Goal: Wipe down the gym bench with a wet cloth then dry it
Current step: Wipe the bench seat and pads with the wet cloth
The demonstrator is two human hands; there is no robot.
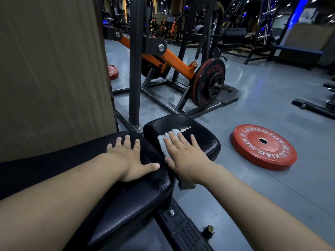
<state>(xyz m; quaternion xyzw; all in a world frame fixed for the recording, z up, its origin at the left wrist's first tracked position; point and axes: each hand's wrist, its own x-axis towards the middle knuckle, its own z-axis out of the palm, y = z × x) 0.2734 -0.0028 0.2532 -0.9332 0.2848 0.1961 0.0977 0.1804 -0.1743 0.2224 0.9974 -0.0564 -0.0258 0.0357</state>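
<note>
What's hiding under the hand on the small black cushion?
A pale cloth lies under the right hand, pressed flat on the seat pad. Its edges poke out; its middle is covered.

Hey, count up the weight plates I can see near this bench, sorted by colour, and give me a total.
Red plates flat on the floor: 2, one to the right of the bench, one at the left by the wooden panel
Black plates with a red rim: 1, loaded on the orange-armed machine
Total: 3
</note>
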